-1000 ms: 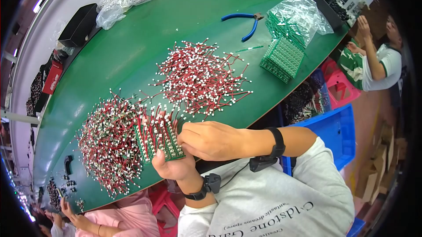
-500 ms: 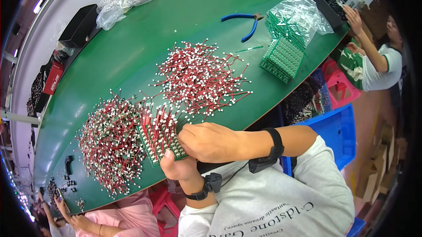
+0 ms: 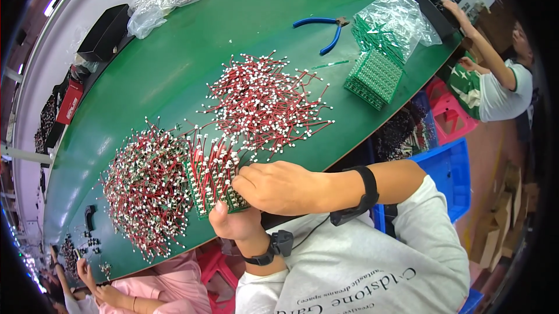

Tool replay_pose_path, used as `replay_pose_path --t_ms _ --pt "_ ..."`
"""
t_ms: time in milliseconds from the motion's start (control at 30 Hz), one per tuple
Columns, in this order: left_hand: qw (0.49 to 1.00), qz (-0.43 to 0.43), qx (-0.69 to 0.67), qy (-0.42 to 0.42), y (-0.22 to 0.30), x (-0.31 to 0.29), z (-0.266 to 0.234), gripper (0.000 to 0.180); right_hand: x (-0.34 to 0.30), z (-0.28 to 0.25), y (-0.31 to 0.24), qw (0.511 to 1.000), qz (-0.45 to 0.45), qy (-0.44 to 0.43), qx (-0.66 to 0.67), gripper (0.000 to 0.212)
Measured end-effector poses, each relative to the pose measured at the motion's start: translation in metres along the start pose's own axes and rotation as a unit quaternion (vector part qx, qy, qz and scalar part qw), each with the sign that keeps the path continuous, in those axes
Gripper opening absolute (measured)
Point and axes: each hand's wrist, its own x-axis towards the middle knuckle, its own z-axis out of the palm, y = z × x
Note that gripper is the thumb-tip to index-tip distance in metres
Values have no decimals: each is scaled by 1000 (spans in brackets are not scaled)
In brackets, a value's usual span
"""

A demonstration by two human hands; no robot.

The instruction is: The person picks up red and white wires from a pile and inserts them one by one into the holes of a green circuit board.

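A green circuit board panel [image 3: 201, 204] lies in front of me, crowded with red wire leads [image 3: 211, 165] that end in white connectors. My left hand [image 3: 234, 224] grips the panel's near edge, thumb raised beside it and the other fingers mostly hidden. Over the panel's right part, my right hand [image 3: 276, 187] has its fingers pinched together; whatever sits between the fingertips is hidden. Beyond the panel spreads a loose heap of red wire leads [image 3: 262, 104] with white connectors. Close on the left is a bigger heap of small boards with red leads [image 3: 145, 191].
Blue-handled cutters [image 3: 331, 31] lie at the far right of the green table [image 3: 192, 69], near a stack of green board panels [image 3: 375, 78] and a clear plastic bag [image 3: 407, 20]. A blue bin [image 3: 445, 177] stands by my right elbow. Co-workers sit at both sides.
My right hand has shifted slightly left over the panel. My left hand moved a touch left too. The co-worker at the right has reached into the black bin.
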Motion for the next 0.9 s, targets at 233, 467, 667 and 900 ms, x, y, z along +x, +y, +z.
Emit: replay_pose_path --t_ms 233,467,667,900 --pt "1000 1 -1 -29 -3 -1 -2 79 3 4 2 1000 9 21 16 16" --pt "998 -6 -18 64 -5 1 -7 74 4 6 9 997 14 0 73 20" --pt "993 76 -60 73 8 13 -17 72 13 -19 37 963 3 62 263 23" --pt "990 104 -67 64 13 16 -25 68 -15 -30 59 989 -45 137 41 20"
